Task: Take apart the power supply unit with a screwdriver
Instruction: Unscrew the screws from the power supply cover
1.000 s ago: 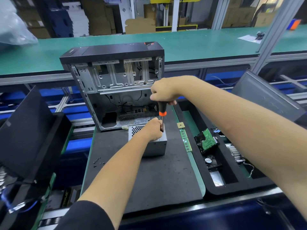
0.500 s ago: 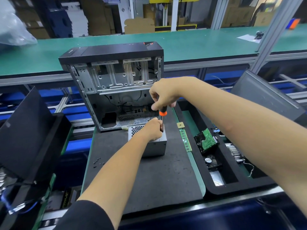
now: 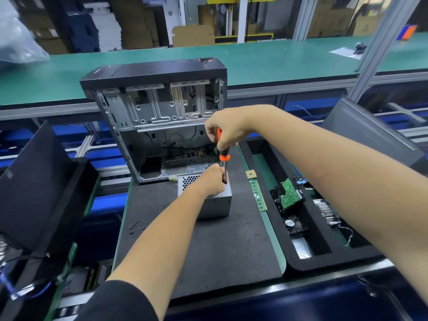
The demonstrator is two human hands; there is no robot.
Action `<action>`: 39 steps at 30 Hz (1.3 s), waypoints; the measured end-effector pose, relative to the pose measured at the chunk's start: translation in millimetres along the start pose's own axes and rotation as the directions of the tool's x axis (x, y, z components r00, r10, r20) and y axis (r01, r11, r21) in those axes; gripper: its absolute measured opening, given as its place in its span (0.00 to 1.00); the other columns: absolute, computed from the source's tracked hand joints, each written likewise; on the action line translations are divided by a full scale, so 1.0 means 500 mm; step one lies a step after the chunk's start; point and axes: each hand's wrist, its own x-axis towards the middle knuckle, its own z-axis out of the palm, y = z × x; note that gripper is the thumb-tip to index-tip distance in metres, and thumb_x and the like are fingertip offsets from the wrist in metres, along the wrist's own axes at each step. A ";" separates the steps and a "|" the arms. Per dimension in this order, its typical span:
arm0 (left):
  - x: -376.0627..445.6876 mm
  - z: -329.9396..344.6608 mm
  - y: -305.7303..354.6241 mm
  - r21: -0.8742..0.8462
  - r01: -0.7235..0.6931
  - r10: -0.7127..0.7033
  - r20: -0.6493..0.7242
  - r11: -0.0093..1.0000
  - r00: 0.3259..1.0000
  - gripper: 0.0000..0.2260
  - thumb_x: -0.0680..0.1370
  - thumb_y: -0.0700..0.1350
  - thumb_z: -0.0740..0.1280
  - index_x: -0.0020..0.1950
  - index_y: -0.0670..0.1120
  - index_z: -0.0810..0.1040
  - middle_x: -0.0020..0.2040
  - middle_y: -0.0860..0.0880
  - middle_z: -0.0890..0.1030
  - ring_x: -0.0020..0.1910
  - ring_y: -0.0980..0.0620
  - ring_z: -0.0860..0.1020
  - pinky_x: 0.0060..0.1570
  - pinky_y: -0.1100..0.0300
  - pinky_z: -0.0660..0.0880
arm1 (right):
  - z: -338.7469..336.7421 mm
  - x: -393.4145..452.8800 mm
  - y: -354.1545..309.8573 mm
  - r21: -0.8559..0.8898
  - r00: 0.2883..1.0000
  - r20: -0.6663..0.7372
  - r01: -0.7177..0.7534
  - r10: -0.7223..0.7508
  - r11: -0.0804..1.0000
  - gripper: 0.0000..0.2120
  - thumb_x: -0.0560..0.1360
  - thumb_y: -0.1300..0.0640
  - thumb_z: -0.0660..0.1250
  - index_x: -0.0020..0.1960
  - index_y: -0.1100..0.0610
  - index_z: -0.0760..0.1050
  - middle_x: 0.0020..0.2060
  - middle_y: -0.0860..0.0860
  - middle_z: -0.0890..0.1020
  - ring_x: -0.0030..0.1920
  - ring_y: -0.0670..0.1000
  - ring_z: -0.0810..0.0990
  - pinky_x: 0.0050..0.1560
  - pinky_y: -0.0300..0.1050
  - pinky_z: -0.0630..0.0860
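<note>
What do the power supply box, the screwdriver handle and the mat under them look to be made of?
Power supply unit: bare grey sheet metal, dull sheen, with a punched honeycomb vent. Screwdriver handle: black and orange, probably moulded plastic or rubber; thin steel-looking shaft. Black mat: matte and speckled, likely foam or rubber.

The scene is evenly and brightly lit from overhead, with no hard shadows; only a soft shade lies under the forearms on the dark mat (image 3: pixel 208 251). The green bench (image 3: pixel 266 59) behind catches a mild sheen. The open computer case (image 3: pixel 157 117) is dim inside, its lower recess hard to read. Wide-angle bending shows strongly: the post (image 3: pixel 382 42) at the right leans, and the bench edges curve. The plastic bag (image 3: pixel 16 42) at the top left corner is soft and blurred. The centre is fairly sharp, though the small screws (image 3: pixel 136 224) near the mat's left edge are too fine to resolve.
</note>
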 end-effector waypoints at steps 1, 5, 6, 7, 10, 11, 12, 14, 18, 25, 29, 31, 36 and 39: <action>0.000 0.000 0.000 0.001 -0.003 0.003 0.000 1.000 1.000 0.10 0.72 0.31 0.60 0.39 0.45 0.73 0.52 0.42 0.74 0.49 0.43 0.77 0.54 0.51 0.75 | 0.000 0.001 -0.004 -0.020 0.999 -0.001 -0.043 0.043 0.999 0.10 0.77 0.50 0.65 0.48 0.57 0.72 0.42 0.52 0.80 0.34 0.54 0.84 0.39 0.44 0.77; -0.001 0.000 0.000 -0.002 -0.023 0.023 -0.008 1.000 1.000 0.11 0.71 0.31 0.60 0.37 0.46 0.73 0.52 0.42 0.74 0.49 0.43 0.77 0.52 0.54 0.75 | -0.006 0.008 -0.024 -0.185 0.975 0.073 -0.192 0.208 0.964 0.25 0.83 0.45 0.47 0.46 0.64 0.71 0.39 0.60 0.83 0.23 0.54 0.82 0.38 0.46 0.77; -0.001 -0.001 -0.001 -0.006 -0.023 0.023 -0.009 1.000 1.000 0.11 0.71 0.30 0.59 0.36 0.46 0.72 0.52 0.42 0.74 0.49 0.43 0.76 0.52 0.54 0.75 | -0.004 0.010 -0.027 -0.221 0.979 0.074 -0.168 0.188 0.961 0.21 0.83 0.49 0.49 0.48 0.64 0.71 0.38 0.60 0.84 0.24 0.54 0.82 0.34 0.45 0.75; -0.001 -0.001 -0.001 -0.012 -0.020 0.020 -0.009 1.000 1.000 0.12 0.71 0.30 0.59 0.36 0.47 0.72 0.52 0.42 0.74 0.49 0.43 0.76 0.51 0.53 0.75 | -0.001 0.012 -0.028 -0.231 0.986 0.061 -0.135 0.153 0.964 0.17 0.82 0.52 0.52 0.50 0.64 0.71 0.37 0.59 0.84 0.26 0.54 0.83 0.33 0.44 0.73; -0.001 -0.001 -0.001 -0.021 -0.004 0.004 -0.008 1.000 1.000 0.12 0.71 0.31 0.59 0.37 0.47 0.72 0.52 0.43 0.74 0.49 0.45 0.77 0.51 0.53 0.75 | -0.005 0.007 -0.018 -0.161 0.999 0.001 -0.035 0.036 0.986 0.06 0.79 0.56 0.61 0.53 0.58 0.71 0.38 0.51 0.80 0.35 0.54 0.85 0.36 0.44 0.72; -0.002 0.000 -0.001 -0.015 -0.003 0.003 -0.006 1.000 1.000 0.11 0.71 0.31 0.59 0.38 0.46 0.73 0.52 0.43 0.73 0.49 0.45 0.76 0.51 0.53 0.75 | -0.009 0.004 -0.015 -0.133 1.000 0.003 -0.016 0.017 0.991 0.06 0.77 0.58 0.63 0.54 0.56 0.70 0.39 0.49 0.78 0.38 0.54 0.84 0.37 0.45 0.72; -0.001 0.000 -0.001 -0.009 0.000 0.000 -0.003 1.000 1.000 0.10 0.71 0.31 0.59 0.39 0.46 0.73 0.52 0.44 0.73 0.50 0.45 0.76 0.52 0.54 0.75 | -0.015 0.000 -0.013 -0.111 1.000 0.014 -0.004 0.005 0.994 0.09 0.76 0.60 0.66 0.55 0.55 0.71 0.41 0.48 0.77 0.41 0.54 0.83 0.38 0.45 0.72; 0.000 0.000 -0.002 -0.004 0.003 -0.003 0.002 1.000 1.000 0.10 0.72 0.32 0.59 0.39 0.46 0.73 0.52 0.45 0.73 0.50 0.45 0.76 0.53 0.53 0.75 | -0.019 -0.003 -0.009 -0.074 0.999 0.051 0.008 -0.004 0.997 0.14 0.73 0.64 0.68 0.57 0.56 0.74 0.45 0.50 0.78 0.45 0.55 0.81 0.39 0.44 0.73; -0.001 0.001 0.000 0.000 0.006 -0.006 -0.001 1.000 1.000 0.10 0.72 0.31 0.59 0.40 0.45 0.74 0.53 0.44 0.73 0.50 0.44 0.76 0.54 0.51 0.75 | -0.009 -0.006 -0.009 -0.054 1.000 0.028 0.001 0.001 0.999 0.09 0.75 0.55 0.69 0.53 0.57 0.76 0.49 0.52 0.81 0.45 0.55 0.83 0.41 0.44 0.76; -0.004 0.000 0.001 -0.021 -0.018 0.018 -0.006 1.000 1.000 0.09 0.72 0.30 0.59 0.42 0.43 0.74 0.53 0.42 0.73 0.50 0.43 0.76 0.54 0.52 0.74 | 0.000 0.007 -0.017 -0.253 0.996 -0.003 -0.092 0.094 0.963 0.13 0.82 0.55 0.53 0.46 0.61 0.70 0.42 0.58 0.83 0.30 0.55 0.84 0.39 0.46 0.78; -0.008 -0.003 0.004 -0.034 -0.013 0.013 -0.004 0.999 1.000 0.11 0.71 0.31 0.59 0.39 0.46 0.73 0.49 0.44 0.73 0.45 0.46 0.74 0.46 0.58 0.71 | -0.010 -0.003 -0.007 -0.064 1.000 -0.012 0.021 -0.022 0.998 0.10 0.75 0.59 0.68 0.55 0.57 0.73 0.40 0.47 0.77 0.37 0.52 0.82 0.37 0.44 0.74; -0.010 -0.003 0.005 -0.060 -0.008 0.009 0.009 0.998 1.000 0.12 0.71 0.30 0.59 0.37 0.48 0.71 0.46 0.46 0.73 0.43 0.48 0.72 0.43 0.61 0.68 | -0.005 -0.005 -0.009 0.012 0.999 0.032 0.001 -0.001 1.000 0.10 0.73 0.60 0.70 0.53 0.56 0.74 0.39 0.47 0.78 0.35 0.50 0.83 0.33 0.40 0.73; -0.014 -0.005 0.006 -0.052 -0.038 0.038 -0.002 0.998 0.999 0.11 0.71 0.30 0.60 0.37 0.47 0.71 0.45 0.45 0.72 0.41 0.49 0.72 0.36 0.65 0.65 | 0.017 0.004 -0.012 -0.030 0.989 -0.049 -0.138 0.137 0.990 0.14 0.77 0.51 0.60 0.47 0.63 0.74 0.37 0.56 0.82 0.27 0.56 0.84 0.30 0.42 0.76; -0.014 -0.006 0.006 -0.047 -0.042 0.041 -0.010 0.998 0.999 0.10 0.72 0.30 0.60 0.40 0.46 0.72 0.48 0.43 0.73 0.43 0.47 0.73 0.41 0.63 0.67 | 0.011 0.009 -0.007 -0.113 0.973 -0.061 -0.228 0.222 0.967 0.19 0.81 0.50 0.52 0.41 0.62 0.71 0.25 0.57 0.80 0.20 0.54 0.78 0.29 0.42 0.72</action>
